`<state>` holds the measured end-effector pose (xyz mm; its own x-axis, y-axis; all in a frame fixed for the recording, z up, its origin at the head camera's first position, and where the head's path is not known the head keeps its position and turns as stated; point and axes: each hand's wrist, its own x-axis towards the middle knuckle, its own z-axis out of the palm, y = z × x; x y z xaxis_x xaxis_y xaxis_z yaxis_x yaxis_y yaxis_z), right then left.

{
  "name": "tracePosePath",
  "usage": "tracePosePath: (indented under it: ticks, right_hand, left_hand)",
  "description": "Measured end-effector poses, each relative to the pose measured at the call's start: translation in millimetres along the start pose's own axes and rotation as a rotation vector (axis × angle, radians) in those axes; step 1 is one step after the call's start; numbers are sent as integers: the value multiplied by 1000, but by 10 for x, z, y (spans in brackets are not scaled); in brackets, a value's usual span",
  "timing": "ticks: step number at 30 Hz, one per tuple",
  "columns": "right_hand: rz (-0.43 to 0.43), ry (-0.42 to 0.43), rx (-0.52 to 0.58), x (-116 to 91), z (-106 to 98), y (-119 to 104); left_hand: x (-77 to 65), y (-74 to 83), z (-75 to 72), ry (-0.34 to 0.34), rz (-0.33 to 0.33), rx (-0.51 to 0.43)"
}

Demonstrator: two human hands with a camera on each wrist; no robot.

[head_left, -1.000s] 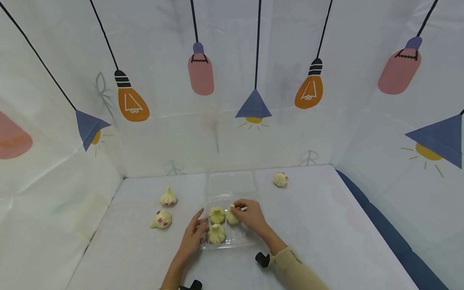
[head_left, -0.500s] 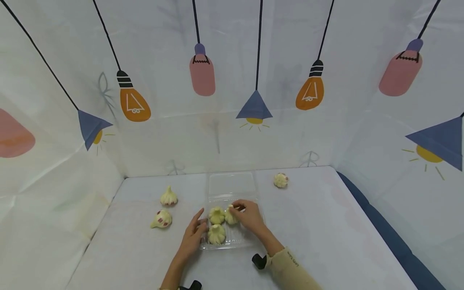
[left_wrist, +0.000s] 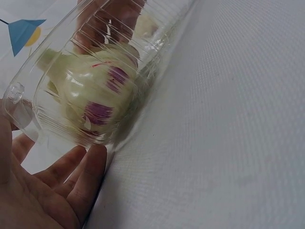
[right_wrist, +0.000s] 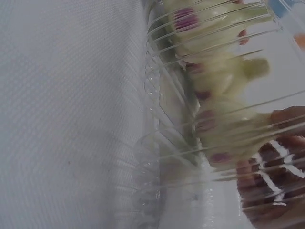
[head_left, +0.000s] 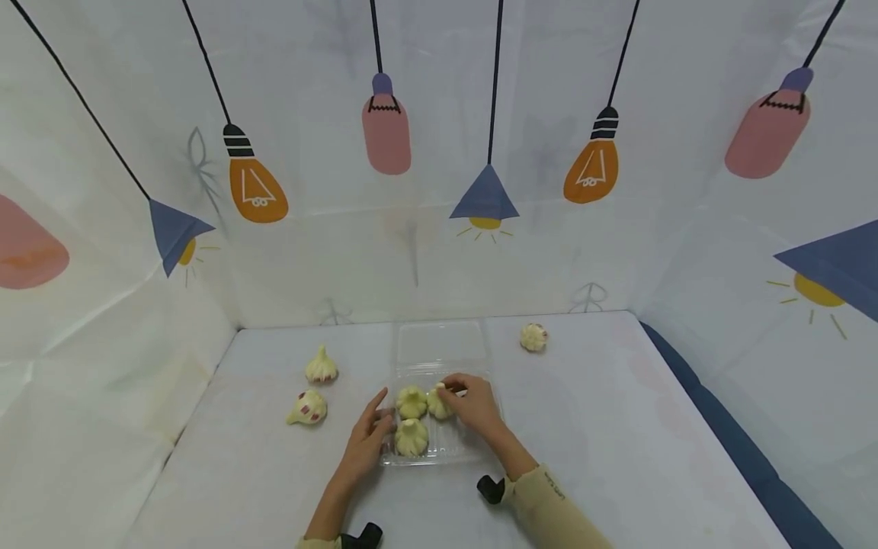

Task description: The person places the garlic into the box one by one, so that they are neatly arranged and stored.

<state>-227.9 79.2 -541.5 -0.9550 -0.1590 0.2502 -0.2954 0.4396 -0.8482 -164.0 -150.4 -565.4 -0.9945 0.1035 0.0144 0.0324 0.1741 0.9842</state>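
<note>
The right hand (head_left: 476,406) pinches the stem of a garlic bulb (head_left: 440,406) between thumb and fingers; the bulb is just below that grip, inside a clear container (head_left: 442,460). A second bulb (head_left: 411,402) stands just left of it, a third bulb (head_left: 411,438) nearer the person. The left hand (head_left: 363,446), fingers loosely spread, touches the container's left side. On the desk (head_left: 583,457), a fourth bulb (head_left: 309,407) lies left of that hand

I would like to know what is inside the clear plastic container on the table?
Three garlic bulbs are inside the container. The right hand pinches the top of one and partly covers it. What lies directly under the bulbs is hidden.
</note>
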Motion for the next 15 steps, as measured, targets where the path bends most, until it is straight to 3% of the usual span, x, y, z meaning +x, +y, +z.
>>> tracePosePath:
  ticks: [9,15]
  right_hand:
    - [3,3,-38,22,13,-13]
    - [20,11,-39,31,26,7]
  left_hand:
    - [-83,333,-20,-31,6,8]
    - [-59,270,-16,-23,5,-6]
